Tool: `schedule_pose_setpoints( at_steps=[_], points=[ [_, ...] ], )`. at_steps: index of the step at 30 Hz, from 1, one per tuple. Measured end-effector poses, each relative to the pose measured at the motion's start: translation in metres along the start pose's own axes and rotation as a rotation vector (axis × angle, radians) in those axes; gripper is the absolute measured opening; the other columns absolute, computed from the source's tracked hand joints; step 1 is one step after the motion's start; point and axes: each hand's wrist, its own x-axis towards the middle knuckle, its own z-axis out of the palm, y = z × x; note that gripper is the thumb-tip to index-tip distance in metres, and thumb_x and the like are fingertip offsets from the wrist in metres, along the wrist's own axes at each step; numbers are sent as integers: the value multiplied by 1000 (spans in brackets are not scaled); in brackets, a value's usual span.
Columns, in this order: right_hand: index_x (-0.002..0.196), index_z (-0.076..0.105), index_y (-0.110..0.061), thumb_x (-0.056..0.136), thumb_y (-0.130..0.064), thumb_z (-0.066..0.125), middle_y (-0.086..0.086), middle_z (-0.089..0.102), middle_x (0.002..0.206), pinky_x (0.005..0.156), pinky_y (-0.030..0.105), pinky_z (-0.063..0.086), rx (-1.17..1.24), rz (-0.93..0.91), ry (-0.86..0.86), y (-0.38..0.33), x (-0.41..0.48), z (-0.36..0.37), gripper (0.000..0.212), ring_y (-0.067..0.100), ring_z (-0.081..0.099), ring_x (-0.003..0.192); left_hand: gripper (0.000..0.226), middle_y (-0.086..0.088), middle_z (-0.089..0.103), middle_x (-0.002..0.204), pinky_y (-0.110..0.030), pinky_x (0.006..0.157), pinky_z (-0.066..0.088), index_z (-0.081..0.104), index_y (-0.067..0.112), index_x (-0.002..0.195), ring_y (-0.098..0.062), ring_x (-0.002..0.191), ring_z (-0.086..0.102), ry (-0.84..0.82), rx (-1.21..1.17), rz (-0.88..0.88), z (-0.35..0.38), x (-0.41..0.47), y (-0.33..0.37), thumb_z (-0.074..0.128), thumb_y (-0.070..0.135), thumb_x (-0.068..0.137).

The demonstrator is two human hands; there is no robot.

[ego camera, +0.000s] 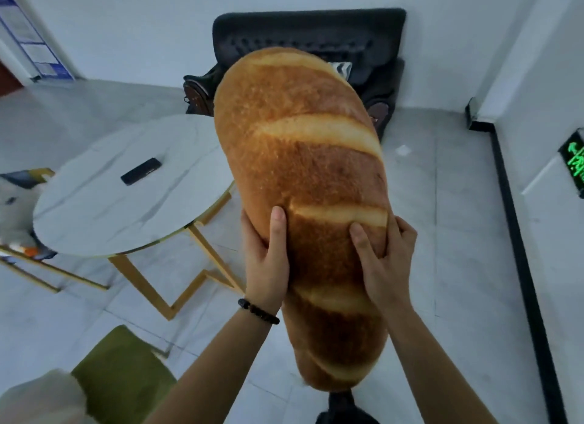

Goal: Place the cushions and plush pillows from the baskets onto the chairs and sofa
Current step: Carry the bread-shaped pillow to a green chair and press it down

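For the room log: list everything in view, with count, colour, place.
bread-shaped plush pillow: one, golden brown, held up centre
armchair: one, black, far wall
striped cushion: one, black-and-white, on armchair
round table: one, white marble, gold legs, left
flat device: one, black, on table
chair seat: one, olive green, bottom left
lit sign: one, green, right wall
bracelet: one, black, left wrist
left hand: one, grips pillow's left side
right hand: one, grips pillow's right side
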Motion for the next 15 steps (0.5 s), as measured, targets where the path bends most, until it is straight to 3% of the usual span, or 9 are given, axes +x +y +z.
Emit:
schedule_pose_setpoints(
  at_steps=[3, 7, 11, 15],
  points=[
    [154, 37, -35, 70, -85, 50, -8, 34, 135, 116, 41, 38, 14, 27, -27, -13, 87, 35, 98, 17, 39, 133, 79, 33, 18, 158, -16, 118, 31, 4, 42, 155, 11, 147, 23, -57, 130, 156, 21, 75, 3, 53, 52, 94],
    [155, 36, -38, 70, -86, 50, -7, 34, 134, 114, 40, 39, -6, 29, -115, -23, 178, 92, 98, 16, 40, 132, 78, 18, 20, 165, -19, 118, 34, 7, 30, 162, 3, 150, 26, -14, 101, 167, 25, 174, -17, 54, 33, 100],
    [157, 31, -41, 67, -91, 48, -1, 35, 136, 114, 38, 38, -56, 16, -159, -12, 260, 166, 104, 18, 39, 133, 74, 10, 27, 165, -18, 116, 36, 11, 23, 163, 1, 148, 31, 99, 106, 138, 28, 278, -67, 51, 31, 101],
    [157, 25, -45, 67, -92, 44, -2, 34, 138, 115, 39, 36, -113, 41, -199, -3, 350, 243, 104, 19, 37, 134, 64, 7, 35, 161, -5, 105, 37, 20, 18, 162, 15, 139, 37, 203, 100, 94, 32, 392, -113, 50, 22, 105]
  ],
)
